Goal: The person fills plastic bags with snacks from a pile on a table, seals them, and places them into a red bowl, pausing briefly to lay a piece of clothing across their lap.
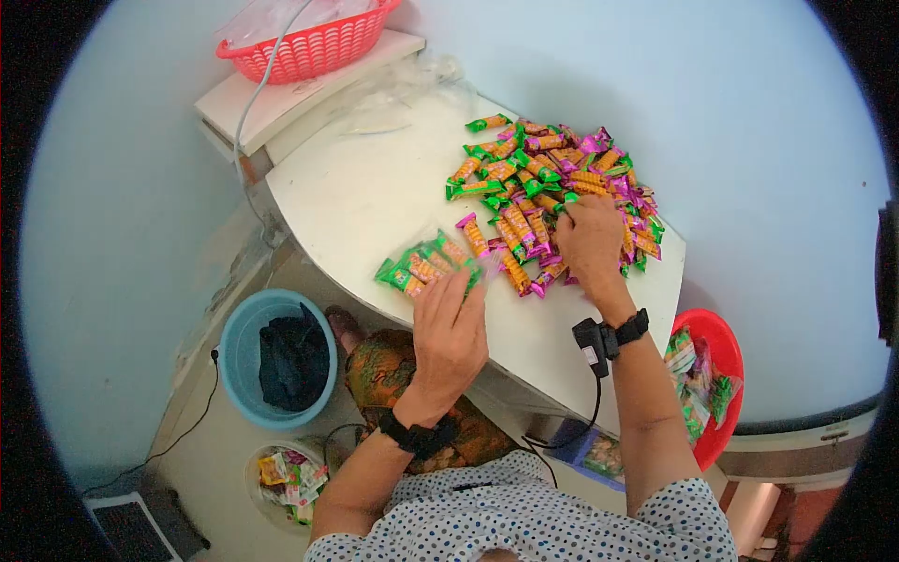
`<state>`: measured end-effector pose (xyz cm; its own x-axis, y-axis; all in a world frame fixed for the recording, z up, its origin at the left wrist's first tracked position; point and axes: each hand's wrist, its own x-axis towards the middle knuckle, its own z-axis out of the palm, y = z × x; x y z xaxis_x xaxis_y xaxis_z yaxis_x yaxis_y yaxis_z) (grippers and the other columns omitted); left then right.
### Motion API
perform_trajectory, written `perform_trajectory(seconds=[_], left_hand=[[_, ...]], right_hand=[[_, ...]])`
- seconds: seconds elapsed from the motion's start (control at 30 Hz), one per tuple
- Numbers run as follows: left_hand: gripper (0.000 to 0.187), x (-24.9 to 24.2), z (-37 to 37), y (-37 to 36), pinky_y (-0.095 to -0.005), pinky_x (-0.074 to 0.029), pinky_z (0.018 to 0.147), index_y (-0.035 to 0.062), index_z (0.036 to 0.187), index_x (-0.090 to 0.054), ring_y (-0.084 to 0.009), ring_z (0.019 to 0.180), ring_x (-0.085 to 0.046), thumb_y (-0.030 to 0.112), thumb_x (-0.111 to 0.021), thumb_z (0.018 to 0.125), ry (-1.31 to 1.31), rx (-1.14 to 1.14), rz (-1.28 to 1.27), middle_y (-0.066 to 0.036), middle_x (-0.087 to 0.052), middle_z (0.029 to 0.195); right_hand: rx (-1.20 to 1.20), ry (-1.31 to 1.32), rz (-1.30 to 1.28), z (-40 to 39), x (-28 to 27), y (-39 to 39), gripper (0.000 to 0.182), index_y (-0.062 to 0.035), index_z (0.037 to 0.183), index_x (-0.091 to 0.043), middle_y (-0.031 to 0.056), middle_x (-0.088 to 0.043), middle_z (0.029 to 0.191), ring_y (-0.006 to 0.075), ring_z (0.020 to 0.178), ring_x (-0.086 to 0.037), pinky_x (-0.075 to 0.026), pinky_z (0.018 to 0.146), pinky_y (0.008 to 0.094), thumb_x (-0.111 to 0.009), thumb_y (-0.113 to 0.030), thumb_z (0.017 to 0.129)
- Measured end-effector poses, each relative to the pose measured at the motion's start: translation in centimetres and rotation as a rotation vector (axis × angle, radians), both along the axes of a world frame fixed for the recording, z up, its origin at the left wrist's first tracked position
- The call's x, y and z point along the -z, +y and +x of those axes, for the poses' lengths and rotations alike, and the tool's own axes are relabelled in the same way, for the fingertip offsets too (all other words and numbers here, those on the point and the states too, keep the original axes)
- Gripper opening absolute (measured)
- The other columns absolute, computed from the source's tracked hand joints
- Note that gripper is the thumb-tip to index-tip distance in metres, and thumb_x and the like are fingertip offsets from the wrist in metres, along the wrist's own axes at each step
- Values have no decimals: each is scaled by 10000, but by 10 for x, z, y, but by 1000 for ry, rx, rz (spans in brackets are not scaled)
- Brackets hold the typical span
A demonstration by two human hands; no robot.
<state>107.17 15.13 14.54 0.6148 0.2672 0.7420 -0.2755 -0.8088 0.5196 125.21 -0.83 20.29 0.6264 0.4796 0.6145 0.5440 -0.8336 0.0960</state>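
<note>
A clear plastic bag (431,259) with several green-ended wrapped snacks inside lies near the front edge of the white table (365,197). My left hand (449,332) is closed on the open end of this bag, its fingers over the plastic. On the right of the table spreads a heap of small wrapped snacks (538,169), orange with green or pink-purple ends. My right hand (592,239) reaches into the heap's near right side with fingers curled down. Its fingertips are among the packets, and what they pinch is hidden.
A red basket (318,47) with clear plastic stands on a white ledge at back left, crumpled film (403,94) beside it. Below are a blue tub (245,375) with dark cloth, a bin (257,468) of wrappers, and a red basin (730,375) of bagged packets.
</note>
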Motion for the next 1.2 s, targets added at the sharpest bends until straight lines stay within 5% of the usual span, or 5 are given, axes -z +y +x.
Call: perform_trajectory(seconds=[0.1, 0.23, 0.43, 0.53, 1.2], left_hand=[[252, 0, 0, 0, -488, -469, 959, 2, 1013, -678, -369, 1059, -619, -24, -678, 762, -15, -15, 9, -183, -646, 1150], [236, -1, 1, 0, -479, -483, 944, 14, 1005, -685, -365, 1041, -630, -15, -678, 771, -43, -43, 13, -174, -660, 1125], [233, -1, 1, 0, -471, -483, 953, 18, 1013, -690, -357, 1043, -633, -7, -670, 782, -30, -50, -1, -162, -666, 1119], [238, -1, 0, 0, -472, -483, 955, 20, 1024, -691, -355, 1046, -633, -2, -669, 788, -25, -51, -11, -162, -668, 1115], [207, -3, 0, 0, -473, -487, 960, 25, 1026, -704, -356, 1062, -636, 30, -663, 823, -32, -46, -5, -158, -675, 1127]], right_hand=[[-41, -127, 103, 1, -7, -9, 127, -33, 828, -725, 98, -631, 805, 312, 856, -608, -492, 755, 424, -671, -111, 744], [12, 138, 384, -37, -40, -15, 175, -35, 946, -728, 118, -614, 782, 263, 750, -615, -476, 667, 383, -661, -155, 838], [-92, 1129, 870, -98, -38, -41, 196, -1, 908, -724, 14, -597, 627, 84, 533, -527, -402, 499, 257, -680, -191, 887], [-98, 1291, 962, -116, -29, -45, 178, 7, 905, -718, -18, -594, 627, 51, 484, -497, -355, 453, 210, -681, -166, 896], [-171, 1441, 829, -110, -6, 3, 174, -15, 875, -697, -19, -561, 576, 45, 470, -485, -336, 422, 213, -642, -170, 932]])
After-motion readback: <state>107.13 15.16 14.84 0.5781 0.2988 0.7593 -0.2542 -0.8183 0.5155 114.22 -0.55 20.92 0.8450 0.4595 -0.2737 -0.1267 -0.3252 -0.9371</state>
